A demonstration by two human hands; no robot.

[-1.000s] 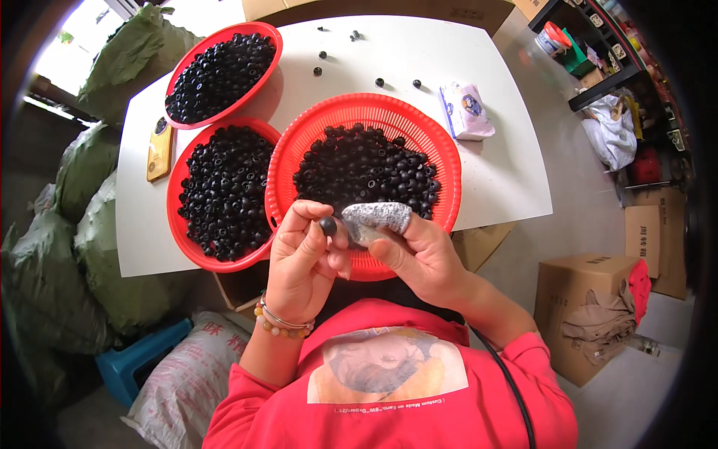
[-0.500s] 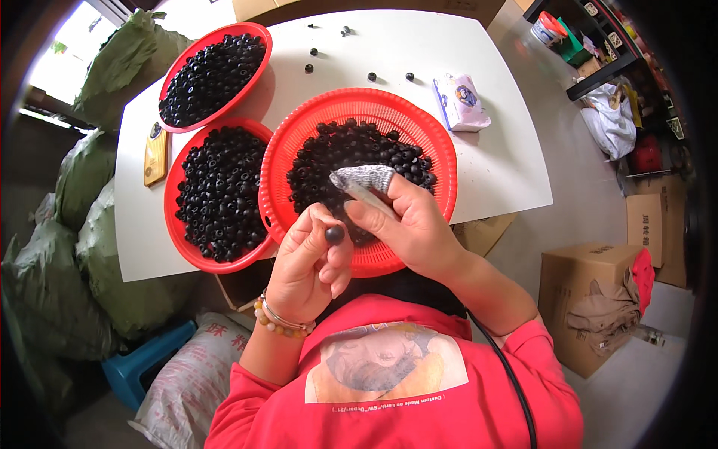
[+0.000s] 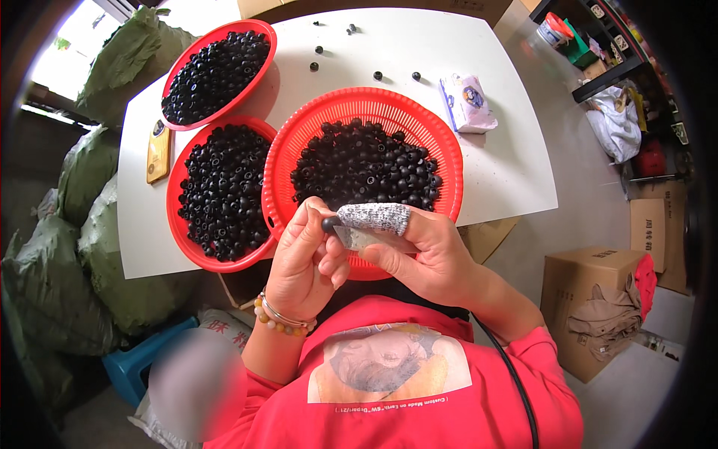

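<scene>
My left hand (image 3: 299, 258), a beaded bracelet and a bangle at its wrist, pinches a small round black part (image 3: 329, 224) between thumb and fingertips. My right hand (image 3: 441, 258) is closed on a thin flat grey blade (image 3: 360, 239), its thumb against the lower side. A grey knitted finger cover (image 3: 376, 216) sits on the right index finger, along the blade's upper side. The blade's left end is at the black part; whether it cuts in cannot be made out. Both hands are over the near rim of a red slotted basket (image 3: 443, 138) holding many black parts (image 3: 374, 161).
Two more red basins, one near (image 3: 173, 202) and one far (image 3: 268, 66), hold black parts at the left. Several loose black parts (image 3: 378, 76) and a tissue pack (image 3: 470, 103) lie on the white table (image 3: 508, 161). A yellow case (image 3: 158, 159) lies at its left edge; cartons (image 3: 594, 299) stand right.
My right hand has come down from over the basket, bringing the blade to the black part. The left hand has turned slightly and still pinches that part.
</scene>
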